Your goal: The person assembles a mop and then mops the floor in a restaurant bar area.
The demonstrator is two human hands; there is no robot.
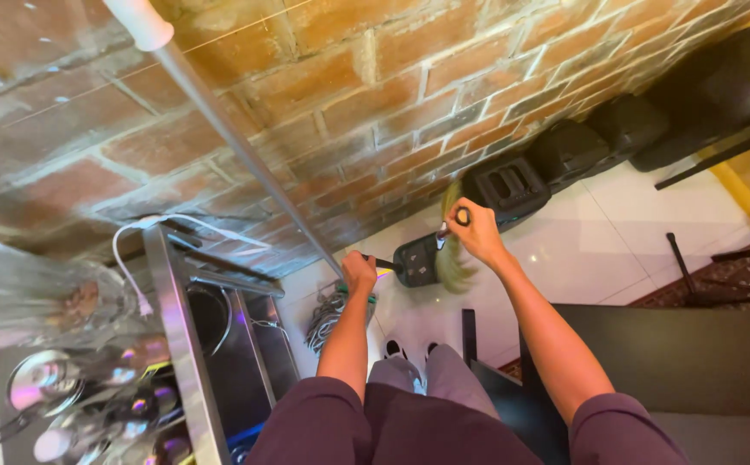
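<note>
Dustpan [416, 261] and brush job, seen from above, and it looks to me like it's somewhere in the middle. Going left to right: far left there's a steel desk [177, 319] with shiny pans and lids [74, 405] piled on it, plus a white cable [134, 250] hanging over its edge. A long metal pole with a white grip [220, 120] leans across the brick wall [375, 95].

Then the left hand [359, 274], closed tight around the dark dustpan's handle, holding the pan low against the white tile floor [599, 241] close to the base of the wall. Just right of it, the right hand [477, 231] is clamped on the handle of a small yellowish-bristled brush [452, 258], bristles right at the pan's edge. Hands are apart, one tool each.

Can't tell if anything's in the pan, too dark and small. A tangled grey mop head [330, 314] lies on the floor by the feet. Black speaker-like boxes [564, 151] line the wall further right. My guess: sweeping is underway, emptying the pan is left.
</note>
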